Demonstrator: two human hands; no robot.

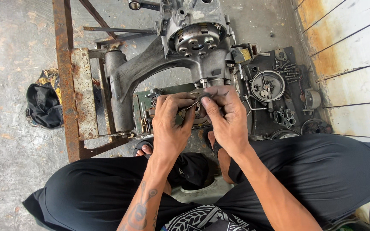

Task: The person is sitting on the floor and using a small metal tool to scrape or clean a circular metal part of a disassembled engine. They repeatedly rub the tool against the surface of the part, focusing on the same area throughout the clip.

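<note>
Grey concrete floor (13,171) underneath everything, stained and worn. Across the near edge, black trousers (313,171) on two folded legs, knees spread left and right. Far centre, a large grey cast-metal engine casing (159,64) with a round opening ringed by studs (197,40), resting on a rusty brown steel frame (65,85) running near to far on the left. Right of the casing, a dark mat (296,68) strewn with small parts: a round silver cover plate (267,85), loose bolts (288,70) and a small grey housing (311,99). Far left on the floor, a crumpled black rag (43,105).

Centre, just near the casing, both hands together. Left hand (172,126), tattooed forearm below it, fingers curled and pressed onto a small thin flat metal piece (191,105). Right hand (224,117) just beside, thumb and forefinger pinched on the same piece from the right, fingertips of both hands nearly touching. Piece held in the air between the hands, in front of the lower edge of the casing, mostly hidden by fingers; exact shape impossible to tell. Below the hands, bare toes in a dark sandal (144,149), and a black cap-like cloth (191,169) between the knees.
</note>
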